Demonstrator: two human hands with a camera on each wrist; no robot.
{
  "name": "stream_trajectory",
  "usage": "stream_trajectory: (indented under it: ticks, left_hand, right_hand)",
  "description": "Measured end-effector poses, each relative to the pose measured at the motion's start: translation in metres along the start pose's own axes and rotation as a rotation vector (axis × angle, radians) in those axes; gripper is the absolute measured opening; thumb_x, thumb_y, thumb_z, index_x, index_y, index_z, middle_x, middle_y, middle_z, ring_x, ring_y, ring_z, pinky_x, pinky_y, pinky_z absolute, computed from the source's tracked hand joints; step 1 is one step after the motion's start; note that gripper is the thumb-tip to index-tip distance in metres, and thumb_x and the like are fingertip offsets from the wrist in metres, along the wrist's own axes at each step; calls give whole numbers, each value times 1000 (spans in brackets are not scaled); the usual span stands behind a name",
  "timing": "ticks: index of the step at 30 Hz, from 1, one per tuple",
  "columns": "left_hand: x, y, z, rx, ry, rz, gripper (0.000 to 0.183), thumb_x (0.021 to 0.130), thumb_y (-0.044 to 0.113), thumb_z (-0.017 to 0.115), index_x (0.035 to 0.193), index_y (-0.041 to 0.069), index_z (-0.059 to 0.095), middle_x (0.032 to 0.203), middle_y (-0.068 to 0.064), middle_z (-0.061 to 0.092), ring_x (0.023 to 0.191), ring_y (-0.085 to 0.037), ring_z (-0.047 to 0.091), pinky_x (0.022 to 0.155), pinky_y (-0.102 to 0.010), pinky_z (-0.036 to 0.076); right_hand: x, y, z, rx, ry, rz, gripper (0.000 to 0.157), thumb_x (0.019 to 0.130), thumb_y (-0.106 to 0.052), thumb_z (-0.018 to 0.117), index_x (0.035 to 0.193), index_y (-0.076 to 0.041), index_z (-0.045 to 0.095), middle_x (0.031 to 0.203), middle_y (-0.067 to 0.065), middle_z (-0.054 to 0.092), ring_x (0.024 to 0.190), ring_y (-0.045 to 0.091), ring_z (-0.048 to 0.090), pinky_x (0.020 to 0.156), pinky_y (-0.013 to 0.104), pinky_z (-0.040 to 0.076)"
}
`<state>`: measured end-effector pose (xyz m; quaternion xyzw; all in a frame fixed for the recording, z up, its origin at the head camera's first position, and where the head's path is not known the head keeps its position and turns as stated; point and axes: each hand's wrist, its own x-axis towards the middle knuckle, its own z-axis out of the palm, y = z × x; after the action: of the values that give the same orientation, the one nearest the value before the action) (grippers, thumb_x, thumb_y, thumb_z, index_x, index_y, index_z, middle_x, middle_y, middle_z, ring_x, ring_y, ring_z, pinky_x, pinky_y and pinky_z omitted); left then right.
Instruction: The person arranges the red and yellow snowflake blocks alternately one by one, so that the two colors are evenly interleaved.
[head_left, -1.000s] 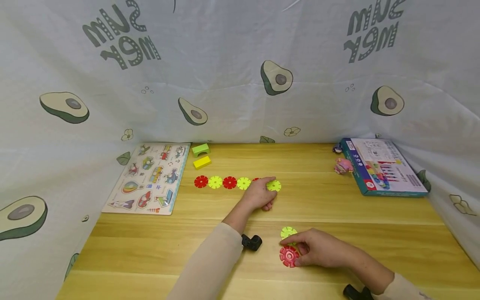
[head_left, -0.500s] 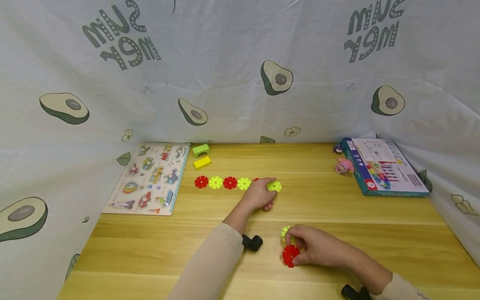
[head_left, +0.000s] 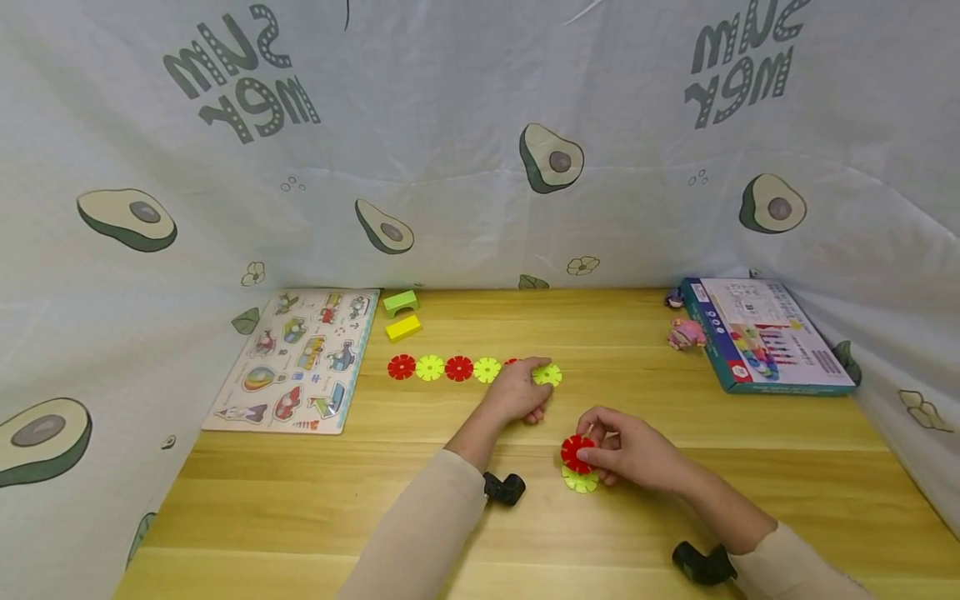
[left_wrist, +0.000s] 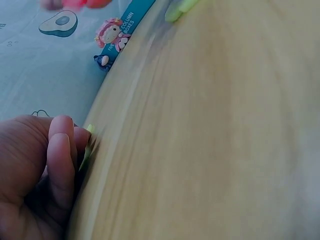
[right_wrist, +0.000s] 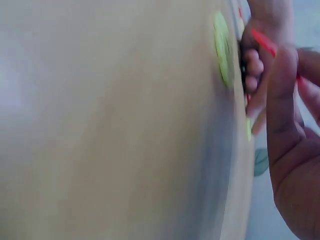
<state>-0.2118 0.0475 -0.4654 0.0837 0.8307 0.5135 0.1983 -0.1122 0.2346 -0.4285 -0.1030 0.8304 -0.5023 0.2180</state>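
Notched plastic snowflake discs lie in a row on the table, red and yellow-green by turns, starting from a red disc (head_left: 401,367). My left hand (head_left: 517,392) lies over the row's right end and covers most of one red disc. Its thumb and index finger hold the edges of the last yellow-green disc (head_left: 548,375), flat on the wood. Nearer to me, my right hand (head_left: 633,450) pinches a red snowflake disc (head_left: 576,455) between thumb and fingers, raised off the table. Below it lies a loose yellow-green disc (head_left: 581,481), partly hidden by the red one in the head view.
A picture puzzle board (head_left: 296,362) lies at the left, with a green arch block (head_left: 401,302) and a yellow block (head_left: 404,328) beside it. At the back right are a flat toy box (head_left: 772,337), a pink figurine (head_left: 686,334) and a small dark figurine (head_left: 673,297).
My right hand has picked up the red disc from the table and moved it forward, over the loose yellow-green disc. The left hand has stayed at the end of the row.
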Motion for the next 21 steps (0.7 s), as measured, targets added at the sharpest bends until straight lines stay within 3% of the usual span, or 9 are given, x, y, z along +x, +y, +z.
stream_trajectory:
  ticks: [5, 8, 16, 21]
  left_hand:
    - [-1, 1, 0, -7, -5, 3, 47, 89, 16, 63, 133, 21, 49, 51, -8, 58, 39, -18, 57, 41, -32, 52]
    - [-1, 1, -1, -14, -4, 4, 47, 88, 15, 63, 133, 20, 49, 51, -8, 58, 39, -19, 56, 41, -33, 52]
    - [0, -1, -1, -1, 2, 8, 46, 89, 16, 62, 133, 22, 49, 50, -7, 58, 39, -18, 56, 40, -32, 51]
    - [0, -2, 0, 10, 4, 19, 46, 89, 16, 62, 133, 22, 49, 48, -6, 57, 38, -18, 56, 39, -32, 51]
  right_hand:
    - [23, 5, -15, 31, 195, 71, 34, 84, -18, 69, 109, -8, 49, 85, 16, 50, 62, 25, 62, 56, 34, 56]
    - [38, 8, -24, 36, 266, 90, 36, 85, -14, 67, 113, -6, 47, 86, 17, 50, 64, 25, 63, 59, 34, 56]
    - [69, 10, -41, -30, 301, 108, 39, 87, -10, 64, 120, -4, 44, 86, 16, 50, 68, 22, 64, 62, 32, 56]
    - [79, 12, -44, -129, 304, 150, 37, 88, -17, 64, 119, -7, 45, 82, 13, 54, 62, 20, 62, 57, 30, 55]
